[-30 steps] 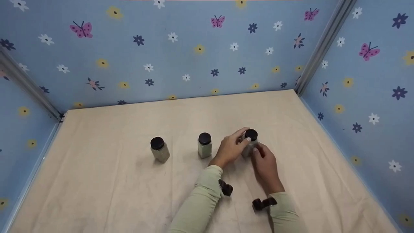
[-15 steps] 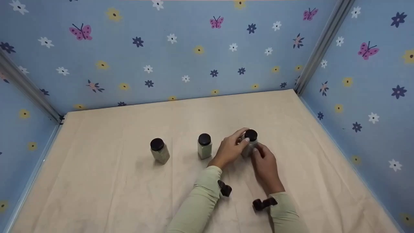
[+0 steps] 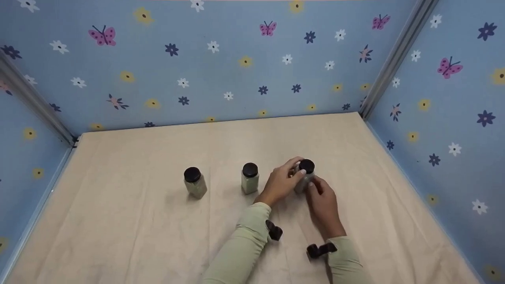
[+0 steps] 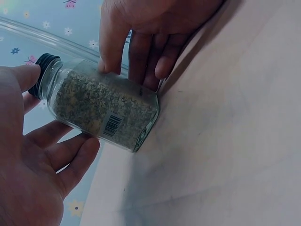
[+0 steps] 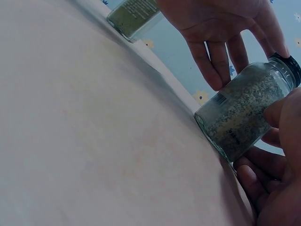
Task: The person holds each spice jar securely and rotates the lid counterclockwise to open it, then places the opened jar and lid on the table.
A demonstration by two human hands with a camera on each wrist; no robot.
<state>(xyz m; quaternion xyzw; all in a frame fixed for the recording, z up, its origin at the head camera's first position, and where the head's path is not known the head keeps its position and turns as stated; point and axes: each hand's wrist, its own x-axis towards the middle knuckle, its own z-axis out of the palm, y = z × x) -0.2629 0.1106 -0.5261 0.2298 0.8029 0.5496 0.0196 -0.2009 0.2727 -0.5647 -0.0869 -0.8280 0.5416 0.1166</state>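
The jar (image 3: 305, 176) stands on the cloth-covered table (image 3: 355, 165), at the right end of a row of three, at about 3 o'clock from the middle jar (image 3: 250, 178) and well apart from the left jar (image 3: 194, 182). Your left hand (image 3: 281, 182) holds it from the 9 o'clock side, fingers curled onto the glass wall and the black cap (image 3: 306, 165). Your right hand (image 3: 322, 201) holds it from the 5 o'clock side, fingertips (image 4: 141, 70) pressed on the glass just below the shoulder.

1. Keep both grips on the flat glass faces, not on the barcode label (image 4: 111, 126), which probably gives less friction.
2. The wrist views appear to show the jar resting on its base (image 5: 207, 129); keep the base flat on the table so that the granular contents (image 5: 244, 108) stay level.
3. Keep the left thumb (image 4: 19, 89) beside the cap to check any tilt toward 9 o'clock.
4. Move slowly; loose cloth can wrinkle under the base.
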